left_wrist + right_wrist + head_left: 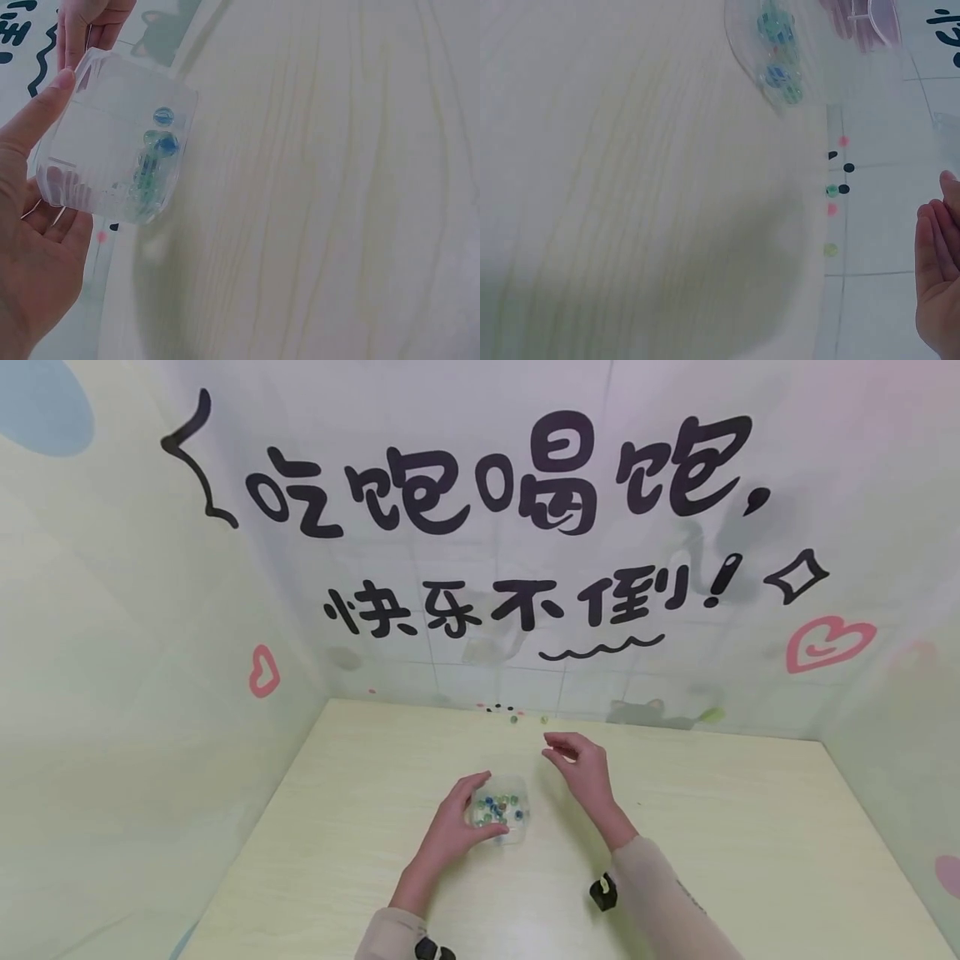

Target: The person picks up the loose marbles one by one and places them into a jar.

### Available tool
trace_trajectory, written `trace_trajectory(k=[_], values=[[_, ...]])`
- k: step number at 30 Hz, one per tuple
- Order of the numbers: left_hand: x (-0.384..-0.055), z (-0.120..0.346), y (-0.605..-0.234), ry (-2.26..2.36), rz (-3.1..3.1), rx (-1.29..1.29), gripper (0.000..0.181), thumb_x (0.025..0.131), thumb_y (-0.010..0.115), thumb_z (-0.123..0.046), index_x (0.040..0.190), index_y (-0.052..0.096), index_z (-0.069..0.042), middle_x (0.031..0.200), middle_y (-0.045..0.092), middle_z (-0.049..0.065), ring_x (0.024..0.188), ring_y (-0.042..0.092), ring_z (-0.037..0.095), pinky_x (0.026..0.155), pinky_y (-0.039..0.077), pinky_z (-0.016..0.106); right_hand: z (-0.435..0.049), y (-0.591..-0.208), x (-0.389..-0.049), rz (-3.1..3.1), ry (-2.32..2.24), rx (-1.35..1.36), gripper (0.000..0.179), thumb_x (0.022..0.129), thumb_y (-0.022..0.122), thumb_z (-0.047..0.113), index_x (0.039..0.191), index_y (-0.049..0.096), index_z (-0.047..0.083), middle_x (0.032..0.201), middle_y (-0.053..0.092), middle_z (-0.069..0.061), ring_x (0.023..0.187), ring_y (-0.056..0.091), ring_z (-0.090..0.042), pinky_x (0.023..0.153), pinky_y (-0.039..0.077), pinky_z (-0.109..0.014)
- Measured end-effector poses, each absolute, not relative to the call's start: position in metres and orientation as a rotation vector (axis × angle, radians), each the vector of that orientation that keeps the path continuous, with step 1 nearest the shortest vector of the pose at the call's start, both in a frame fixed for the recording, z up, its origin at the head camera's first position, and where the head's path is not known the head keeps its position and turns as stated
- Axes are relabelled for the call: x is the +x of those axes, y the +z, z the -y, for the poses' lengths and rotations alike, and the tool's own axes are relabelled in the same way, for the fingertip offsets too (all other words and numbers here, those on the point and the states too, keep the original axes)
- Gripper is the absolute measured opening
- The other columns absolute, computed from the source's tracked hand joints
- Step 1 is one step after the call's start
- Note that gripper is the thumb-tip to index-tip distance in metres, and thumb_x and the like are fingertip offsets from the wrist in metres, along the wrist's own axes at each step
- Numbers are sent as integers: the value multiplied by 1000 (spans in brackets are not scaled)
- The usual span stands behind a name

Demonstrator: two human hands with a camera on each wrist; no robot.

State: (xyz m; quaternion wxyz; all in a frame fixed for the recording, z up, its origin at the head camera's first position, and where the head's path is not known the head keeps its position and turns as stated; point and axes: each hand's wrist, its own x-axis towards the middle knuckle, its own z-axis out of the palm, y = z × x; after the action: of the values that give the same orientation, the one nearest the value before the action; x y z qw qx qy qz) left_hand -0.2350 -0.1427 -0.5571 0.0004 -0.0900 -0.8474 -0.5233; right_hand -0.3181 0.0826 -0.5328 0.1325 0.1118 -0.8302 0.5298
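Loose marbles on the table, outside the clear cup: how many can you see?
2: a green marble and a yellow-green marble, both near the table's far edge by the wall, beyond the right hand. The left hand grips the cup; others may be hidden.

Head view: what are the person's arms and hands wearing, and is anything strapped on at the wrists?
Both hands, the left hand and the right hand, are bare, with no gloves or rings that can be made out. Each forearm is covered by a pale beige long sleeve ending at the wrist. A small black device sits by the right cuff, and another black piece by the left cuff.
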Motion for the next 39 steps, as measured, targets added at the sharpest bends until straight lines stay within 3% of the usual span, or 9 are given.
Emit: trace_trajectory(k=[17,39], values=[[-236,145,-557,-1642,2674,-266,81,78,86,-21,147,45,-8,150,48,12,141,44,32,117,39,48,-74,-543,-362,2535,1357,347,42,84,79,8,122,64,-2,121,67,-19,113,64,-34,102,54,-43],[-235,142,-555,-1657,2666,-277,83,77,87,-22,147,45,-7,150,48,11,141,44,34,116,40,51,-73,-560,-399,2682,1307,300,51,87,76,13,132,57,-1,130,61,-22,121,58,-39,106,49,-49]])
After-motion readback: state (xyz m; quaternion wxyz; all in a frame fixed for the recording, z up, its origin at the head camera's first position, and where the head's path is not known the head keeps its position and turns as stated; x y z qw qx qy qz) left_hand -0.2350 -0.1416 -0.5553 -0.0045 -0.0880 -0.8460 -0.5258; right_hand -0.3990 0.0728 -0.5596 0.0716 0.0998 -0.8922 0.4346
